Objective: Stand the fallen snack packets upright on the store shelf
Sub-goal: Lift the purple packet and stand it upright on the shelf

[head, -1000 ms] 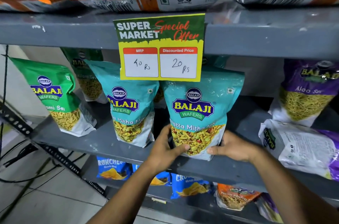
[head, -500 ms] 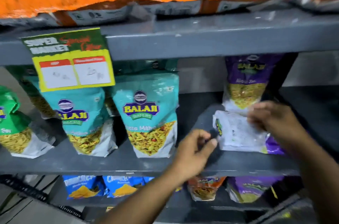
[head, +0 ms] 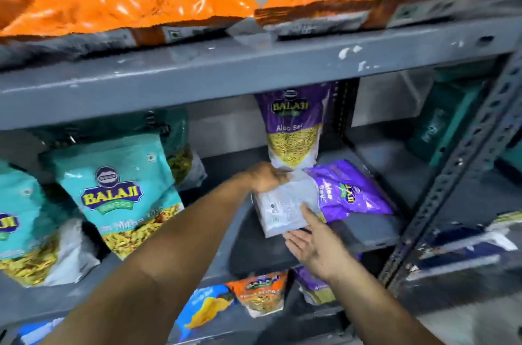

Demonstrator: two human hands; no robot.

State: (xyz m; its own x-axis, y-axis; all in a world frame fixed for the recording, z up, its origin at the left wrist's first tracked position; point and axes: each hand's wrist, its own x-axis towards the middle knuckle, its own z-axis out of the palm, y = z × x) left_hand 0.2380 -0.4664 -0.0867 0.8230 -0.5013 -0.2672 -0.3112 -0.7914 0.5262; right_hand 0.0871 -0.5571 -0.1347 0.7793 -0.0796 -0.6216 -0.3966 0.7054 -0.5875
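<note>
A purple Aloo Sev packet (head: 347, 195) lies fallen on the grey middle shelf (head: 367, 234), its white bottom end pointing left toward me. My left hand (head: 267, 176) grips the far upper corner of that white end. My right hand (head: 312, 243) is open, palm up, with its fingertips touching the near edge of the packet. Behind it a second purple Aloo Sev packet (head: 293, 130) stands upright. To the left two teal Balaji packets (head: 121, 192) stand upright.
Orange packets (head: 127, 11) lie flat on the top shelf, overhanging its edge. A slotted metal upright (head: 463, 164) bounds the shelf on the right, with teal boxes beyond it. On the lower shelf sit blue, orange and purple packets (head: 262, 294).
My view swung right, past the price sign. My left hand left the teal packet and reached across to the fallen purple packet; my right hand dropped from its top to its near edge, palm up.
</note>
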